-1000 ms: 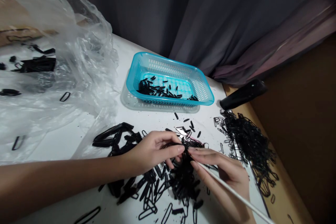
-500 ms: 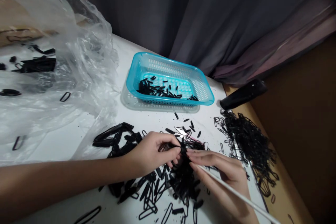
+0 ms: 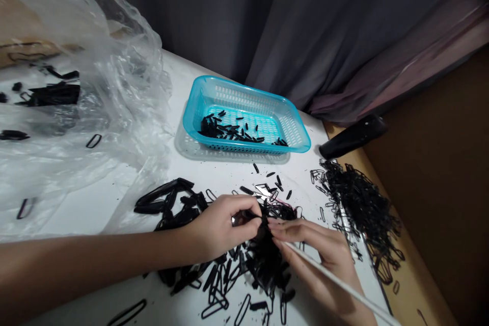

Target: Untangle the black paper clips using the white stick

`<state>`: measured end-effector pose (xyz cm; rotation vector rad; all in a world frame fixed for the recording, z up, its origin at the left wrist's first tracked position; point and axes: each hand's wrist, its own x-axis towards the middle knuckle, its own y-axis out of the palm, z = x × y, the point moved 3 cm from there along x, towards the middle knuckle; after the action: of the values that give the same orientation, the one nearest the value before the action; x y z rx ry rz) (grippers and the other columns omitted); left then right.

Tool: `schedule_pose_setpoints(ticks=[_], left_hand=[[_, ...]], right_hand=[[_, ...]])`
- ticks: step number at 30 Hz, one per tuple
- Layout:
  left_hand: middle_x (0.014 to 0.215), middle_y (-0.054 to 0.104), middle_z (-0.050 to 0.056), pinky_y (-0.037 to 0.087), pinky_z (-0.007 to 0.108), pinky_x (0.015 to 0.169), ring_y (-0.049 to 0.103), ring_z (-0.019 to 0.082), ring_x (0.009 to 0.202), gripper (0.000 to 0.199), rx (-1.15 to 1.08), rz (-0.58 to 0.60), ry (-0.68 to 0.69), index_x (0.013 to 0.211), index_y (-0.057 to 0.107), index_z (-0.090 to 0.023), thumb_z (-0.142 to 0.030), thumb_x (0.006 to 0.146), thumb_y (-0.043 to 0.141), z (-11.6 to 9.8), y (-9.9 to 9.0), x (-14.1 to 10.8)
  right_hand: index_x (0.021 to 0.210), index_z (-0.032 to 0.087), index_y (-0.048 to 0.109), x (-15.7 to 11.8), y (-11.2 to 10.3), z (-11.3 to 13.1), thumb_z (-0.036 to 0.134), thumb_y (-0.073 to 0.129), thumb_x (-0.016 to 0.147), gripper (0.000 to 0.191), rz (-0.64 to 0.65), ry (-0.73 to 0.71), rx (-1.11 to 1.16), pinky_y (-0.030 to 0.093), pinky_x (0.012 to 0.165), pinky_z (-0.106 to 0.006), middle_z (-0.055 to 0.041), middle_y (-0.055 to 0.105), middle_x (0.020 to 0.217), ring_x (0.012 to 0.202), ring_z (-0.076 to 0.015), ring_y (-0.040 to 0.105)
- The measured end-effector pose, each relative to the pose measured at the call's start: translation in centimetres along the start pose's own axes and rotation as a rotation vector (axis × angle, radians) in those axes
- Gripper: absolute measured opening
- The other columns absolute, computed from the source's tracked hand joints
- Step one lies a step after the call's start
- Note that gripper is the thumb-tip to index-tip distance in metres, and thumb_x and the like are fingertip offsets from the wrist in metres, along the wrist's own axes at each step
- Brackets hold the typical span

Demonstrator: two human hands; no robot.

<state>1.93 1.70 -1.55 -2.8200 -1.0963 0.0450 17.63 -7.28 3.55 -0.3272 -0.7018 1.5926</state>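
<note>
Head view. Left hand [image 3: 225, 226]: forearm laid nearly level from the left edge, hand curled, thumb and index finger meeting in a pinch on a small black piece of flexible-looking material [image 3: 264, 220], the piece partly hidden by the fingers. Right hand [image 3: 321, 244]: entering from the lower right, fingers extended toward the left hand, thumb and index finger pinching a slim white rod or cord [image 3: 340, 282]; which of the two cannot be told. Fingertips of the two hands close together.

Slim white rod or cord: long axis diagonal, near end at the right fingers, pointing up and left toward the black piece, the rest running to the lower right. Black piece: between the hands, above a loose heap of black strips and loops [image 3: 267, 265]; its long axis cannot be made out.

Blue perforated plastic basket [image 3: 194, 104]: beyond the hands, long axis sloping down to the right, black slivers inside, set over a pale translucent perforated tray [image 3: 187, 147]. Black cylinder [image 3: 353, 137]: lying at the right; pale spot near its far end, too small to read. Tangled pile of thin black loops [image 3: 362, 204]: just below the cylinder. Crumpled clear plastic sheeting [image 3: 126, 112]: left side of the white tabletop [image 3: 114, 285].
</note>
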Motion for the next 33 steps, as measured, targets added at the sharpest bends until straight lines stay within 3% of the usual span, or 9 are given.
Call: schedule_pose_setpoints(ticks=[8,13,17,20,23,25,30,33], left_hand=[[0.067,0.053,-0.003,0.039,0.022,0.061,0.048,0.013,0.066,0.010,0.046,0.025,-0.036,0.069,0.053,-0.018,-0.019,0.079,0.051,0.1,0.0,-0.1],[0.072,0.058,-0.002,0.041,0.022,0.064,0.051,0.013,0.069,0.007,0.080,0.036,0.011,0.077,0.058,-0.018,-0.022,0.082,0.055,0.2,-0.1,-0.5],[0.071,0.059,-0.002,0.041,0.021,0.065,0.053,0.013,0.070,0.011,0.060,0.015,0.030,0.076,0.057,-0.018,-0.021,0.085,0.053,0.0,-0.3,-0.4],[0.070,0.057,-0.003,0.041,0.021,0.064,0.052,0.012,0.068,0.012,0.049,-0.004,0.028,0.074,0.056,-0.018,-0.021,0.085,0.054,-0.2,-0.3,-0.3],[0.069,0.056,-0.003,0.040,0.021,0.062,0.051,0.012,0.067,0.013,0.044,-0.020,0.000,0.074,0.057,-0.018,-0.022,0.086,0.054,-0.2,-0.3,-0.3],[0.069,0.056,-0.003,0.040,0.021,0.062,0.050,0.012,0.066,0.013,0.044,-0.030,-0.019,0.075,0.057,-0.018,-0.023,0.086,0.053,-0.1,-0.3,-0.3],[0.069,0.060,-0.002,0.042,0.023,0.064,0.054,0.013,0.068,0.016,0.035,-0.039,-0.024,0.074,0.060,-0.017,-0.024,0.087,0.054,-0.2,-0.4,-0.1],[0.069,0.062,-0.002,0.043,0.022,0.064,0.056,0.013,0.068,0.014,0.021,-0.046,-0.015,0.074,0.063,-0.017,-0.023,0.084,0.056,-0.2,-0.4,-0.1]], right_hand=[[0.101,0.020,0.069,-0.1,0.0,0.2,0.008,0.058,0.089,0.020,0.060,-0.025,-0.077,0.059,0.089,-0.031,-0.0072,0.075,0.103,0.103,-0.0196,0.070],[0.098,0.019,0.068,0.2,0.0,-0.3,0.007,0.055,0.089,0.019,0.089,-0.030,-0.137,0.060,0.079,-0.027,-0.0059,0.074,0.096,0.093,-0.0166,0.072],[0.093,0.022,0.067,0.3,-1.0,0.2,0.009,0.062,0.086,0.016,-0.001,-0.063,-0.091,0.058,0.080,-0.032,-0.0032,0.073,0.089,0.091,-0.0187,0.070],[0.091,0.024,0.068,0.0,-1.8,0.4,0.017,0.057,0.092,0.013,-0.102,-0.046,-0.033,0.055,0.066,-0.031,-0.0024,0.070,0.082,0.076,-0.0172,0.067],[0.110,0.027,0.068,-0.7,-1.9,0.3,0.034,0.039,0.102,0.031,-0.199,0.003,0.037,0.045,0.047,-0.026,0.0006,0.061,0.064,0.055,-0.0136,0.057],[0.121,0.027,0.063,-1.0,-1.4,0.2,0.035,0.033,0.103,0.036,-0.249,0.059,0.087,0.041,0.040,-0.023,0.0034,0.055,0.055,0.045,-0.0117,0.052],[0.097,0.022,0.067,-0.7,0.6,0.3,0.024,0.046,0.098,0.020,-0.306,0.168,-0.023,0.056,0.058,-0.023,-0.0030,0.072,0.083,0.065,-0.0135,0.069],[0.097,0.023,0.067,-0.2,1.4,0.3,0.019,0.059,0.091,0.011,-0.310,0.154,-0.067,0.057,0.063,-0.023,-0.0023,0.074,0.090,0.070,-0.0144,0.071]])
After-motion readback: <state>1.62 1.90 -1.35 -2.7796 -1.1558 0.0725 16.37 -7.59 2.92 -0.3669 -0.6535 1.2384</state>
